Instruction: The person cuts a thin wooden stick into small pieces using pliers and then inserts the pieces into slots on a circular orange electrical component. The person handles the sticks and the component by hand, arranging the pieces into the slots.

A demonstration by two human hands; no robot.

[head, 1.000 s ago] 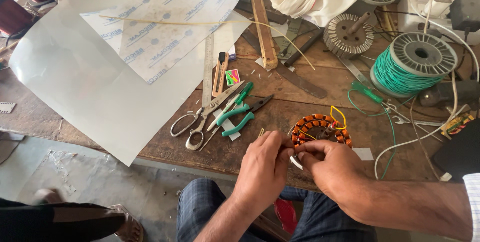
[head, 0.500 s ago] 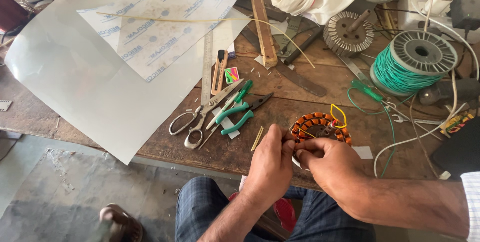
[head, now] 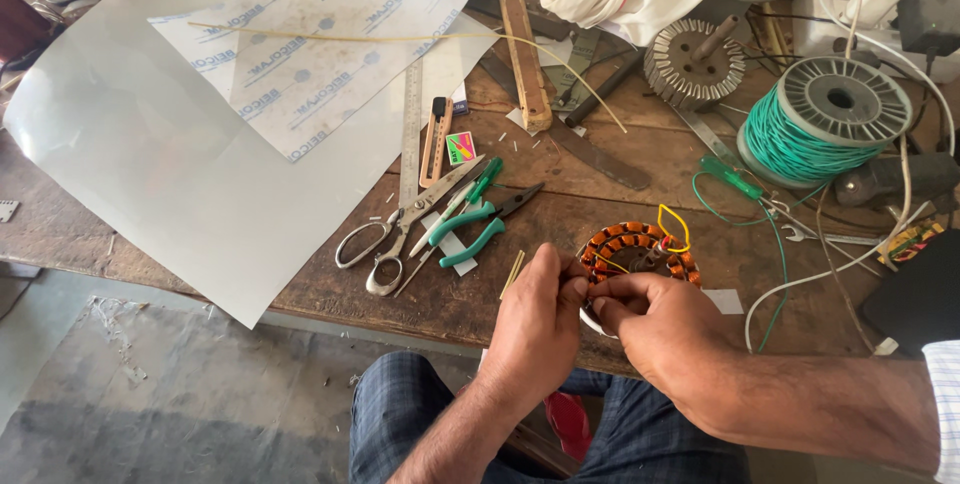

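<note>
Left hand and right hand meet at the near tabletop edge, fingertips pressed together, pinching something thin at the wound stator. Judged: iron core heavy and stiff, copper windings fragile; hold by the outer rim. Beyond: pliers, scissors, green wire spool.

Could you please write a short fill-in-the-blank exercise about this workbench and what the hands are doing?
1. Both the left hand and the right hand touch a ring-shaped stator wound with ____ coloured coils.
2. The wire on the big spool is ____.
3. The scissors lie to the ____ of the green-handled pliers in the picture.
4. The large pale sheet hangs over the ____ edge of the wooden table.

Missing words: copper; green; left; front
</note>
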